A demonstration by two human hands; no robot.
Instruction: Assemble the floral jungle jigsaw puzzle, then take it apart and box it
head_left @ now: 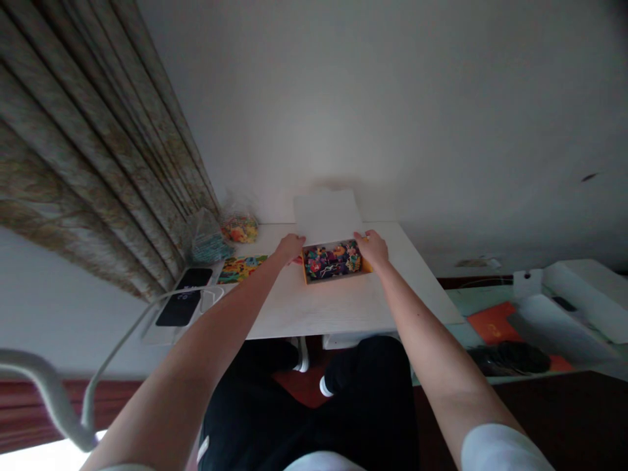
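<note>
A small open box (pixel 335 279) with orange sides sits on the white table in front of me, its white-lined lid (pixel 328 217) standing up at the back. Inside lie many small colourful pieces (pixel 333 260) that look like jigsaw pieces, mostly purple and dark. My left hand (pixel 291 248) is closed on the box's back left corner, where lid and box meet. At the back right corner, my right hand (pixel 372 248) grips the box in the same way. The fingertips of both hands are partly hidden.
A bright picture sheet (pixel 241 268) lies left of the box on the table (pixel 314 314). Behind it stand clear bags of orange-yellow (pixel 241 229) and blue pieces (pixel 210 247). A phone (pixel 185 297) and a white cable (pixel 142 320) are at the left edge. At right are white boxes (pixel 583 291).
</note>
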